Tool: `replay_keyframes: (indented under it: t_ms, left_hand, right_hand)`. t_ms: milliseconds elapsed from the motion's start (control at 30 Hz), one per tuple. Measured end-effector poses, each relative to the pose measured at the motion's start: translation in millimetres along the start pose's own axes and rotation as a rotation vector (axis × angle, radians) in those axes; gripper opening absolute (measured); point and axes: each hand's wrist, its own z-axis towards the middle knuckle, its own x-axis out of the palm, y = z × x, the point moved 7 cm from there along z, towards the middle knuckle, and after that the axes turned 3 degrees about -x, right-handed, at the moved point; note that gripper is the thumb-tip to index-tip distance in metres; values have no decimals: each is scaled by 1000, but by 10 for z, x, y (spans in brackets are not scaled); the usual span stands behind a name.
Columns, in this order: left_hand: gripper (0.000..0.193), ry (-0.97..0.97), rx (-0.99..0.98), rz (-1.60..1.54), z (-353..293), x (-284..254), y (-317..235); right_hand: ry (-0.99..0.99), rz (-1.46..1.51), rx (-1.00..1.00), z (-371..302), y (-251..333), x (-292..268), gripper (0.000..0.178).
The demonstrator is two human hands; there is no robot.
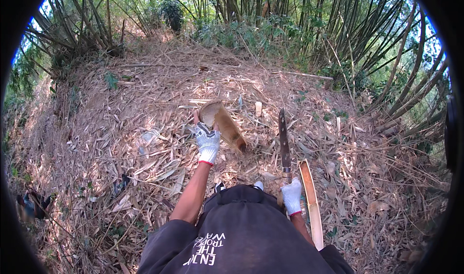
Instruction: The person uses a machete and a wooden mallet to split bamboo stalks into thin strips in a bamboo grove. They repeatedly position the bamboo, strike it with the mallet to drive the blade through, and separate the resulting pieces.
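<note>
My left hand [208, 141], in a white glove with a dark dotted palm, grips the near-left end of a split bamboo section [226, 124]. This hollow piece slants away to the right, close to the leaf-covered ground. In a plain white glove, my right hand [291, 196] is closed round the handle of a machete [284, 143]. Its long dark blade, with holes along it, points up and away from me. Just right of that hand lies a long split bamboo half [312, 204], its hollow side showing.
Dry bamboo leaves and husks [159, 162] cover the ground. A small pale bamboo chip [258, 109] lies beyond the machete's left side. Thin poles [304, 74] rest farther off, before clumps of standing bamboo [251, 5]. Dark cloth-like items [34, 204] are at the far left.
</note>
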Motion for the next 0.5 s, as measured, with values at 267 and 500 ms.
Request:
replay_keyframes:
  t_ms: [267, 500]
  left_hand:
    - [88, -51, 4, -172, -21, 3, 148]
    - [85, -32, -102, -117, 35, 66, 333]
  right_hand:
    - [40, 277, 113, -134, -44, 41, 29]
    - [34, 278, 161, -192, -154, -2, 27]
